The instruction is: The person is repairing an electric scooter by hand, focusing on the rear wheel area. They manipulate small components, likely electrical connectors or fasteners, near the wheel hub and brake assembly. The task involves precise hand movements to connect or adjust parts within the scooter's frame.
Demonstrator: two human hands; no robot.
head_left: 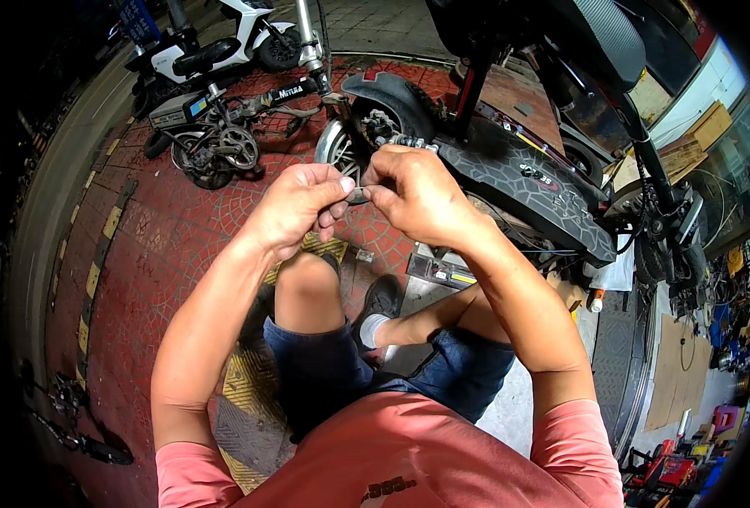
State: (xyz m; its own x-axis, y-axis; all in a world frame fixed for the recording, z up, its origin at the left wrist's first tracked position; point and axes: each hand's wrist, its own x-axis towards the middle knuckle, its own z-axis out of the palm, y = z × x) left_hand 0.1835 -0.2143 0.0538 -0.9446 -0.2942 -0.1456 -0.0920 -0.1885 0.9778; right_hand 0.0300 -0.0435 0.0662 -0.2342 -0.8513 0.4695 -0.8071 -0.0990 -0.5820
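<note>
My left hand (300, 205) and my right hand (417, 193) meet in front of me at the height of my raised knee. Both pinch with thumb and forefinger. A short, thin, light-coloured piece (359, 188) spans the narrow gap between the fingertips; it is too small to tell its kind. Behind the hands stands a small spoked wheel (335, 144), partly covered by them. Just beyond my right hand lies the black electric scooter (527, 182), its deck patterned with grey lines.
A folding electric bike (222, 144) stands at the left on red paving (154, 229). Farther back is a white scooter (248, 30). Tools and parts (671, 466) crowd the lower right. A yellow-black kerb strip (95, 279) runs along the left.
</note>
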